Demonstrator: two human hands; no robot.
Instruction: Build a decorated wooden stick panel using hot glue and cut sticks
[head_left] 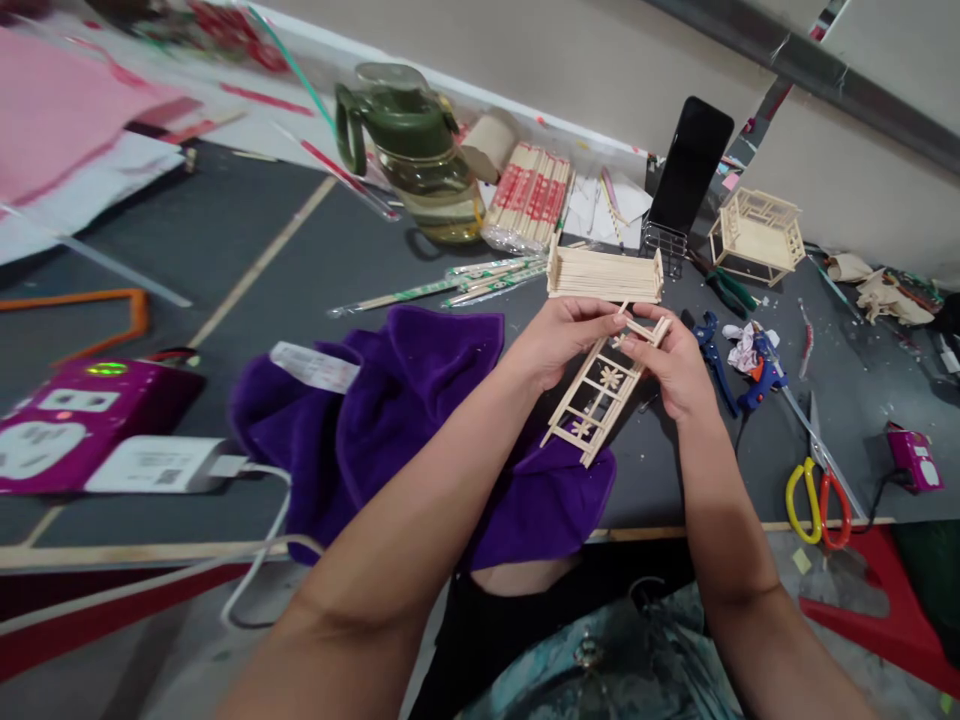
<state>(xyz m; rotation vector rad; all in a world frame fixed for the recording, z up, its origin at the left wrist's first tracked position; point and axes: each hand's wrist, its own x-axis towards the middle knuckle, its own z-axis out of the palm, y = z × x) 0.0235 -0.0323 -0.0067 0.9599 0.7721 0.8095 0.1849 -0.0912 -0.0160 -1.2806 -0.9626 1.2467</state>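
Note:
Both hands hold a small wooden stick frame [592, 390] with crossbars and flower-shaped pieces, tilted above a purple cloth [420, 400]. My left hand [566, 335] pinches its upper left end, fingers closed. On the upper right end, my right hand [671, 360] grips with thumb and fingers. Just beyond the fingertips stands a miniature stick bench [606, 275] with a slatted top and raised ends. Part of the frame's upper end is hidden by my fingers.
Right of my hands lie blue-handled pliers [716, 360], a blue glue gun [766, 370] and scissors [817, 490]. Behind are a green-lidded jug [420, 160], bundled chopsticks [529, 195], a phone [690, 165] and a small stick-built model [757, 235]. A purple power box [82, 425] sits left.

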